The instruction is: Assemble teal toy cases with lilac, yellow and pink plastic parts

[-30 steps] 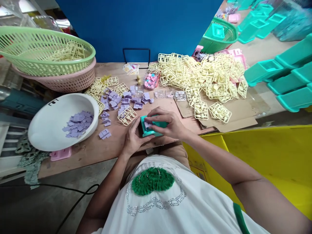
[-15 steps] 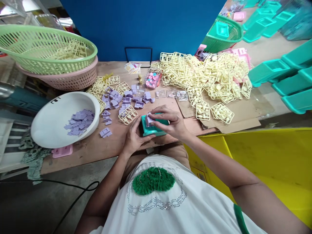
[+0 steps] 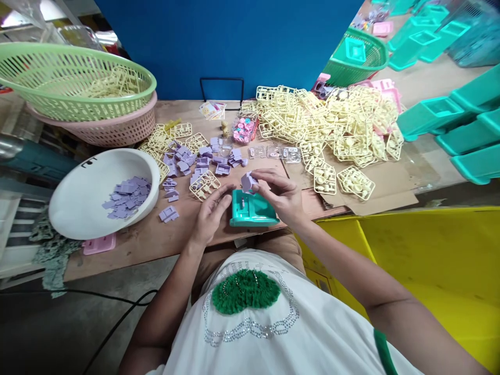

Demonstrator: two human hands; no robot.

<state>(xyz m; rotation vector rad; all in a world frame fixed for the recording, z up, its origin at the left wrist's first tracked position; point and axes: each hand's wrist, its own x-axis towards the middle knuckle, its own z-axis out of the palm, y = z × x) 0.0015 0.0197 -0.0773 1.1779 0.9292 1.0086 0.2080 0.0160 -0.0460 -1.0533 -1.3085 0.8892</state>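
Observation:
Between thumb and fingers, my right hand (image 3: 283, 197) pinches a small lilac plastic box-shaped piece (image 3: 248, 183) just above a teal plastic tray-like part (image 3: 255, 214). That teal part lies at the table's front edge, with a small lilac bit visible in its left side. My left hand (image 3: 211, 212) is off to its left, fingers apart and holding nothing. Beyond the left hand lies a cream sprue frame (image 3: 204, 186) of small parts. Loose lilac pieces (image 3: 201, 162) are scattered farther back, and a flat lilac piece (image 3: 169, 214) lies at the left.
A white bowl (image 3: 62, 208) of flat lilac pieces is at the left, with stacked green and pink baskets (image 3: 94, 107) behind. Cream sprues (image 3: 304, 117) heap at back right. Teal bins (image 3: 474, 130) stand far right; a yellow crate (image 3: 429, 255) sits below the table edge.
My left hand has let go of the teal part and drawn back to the left. My right hand has lifted the lilac piece up off it.

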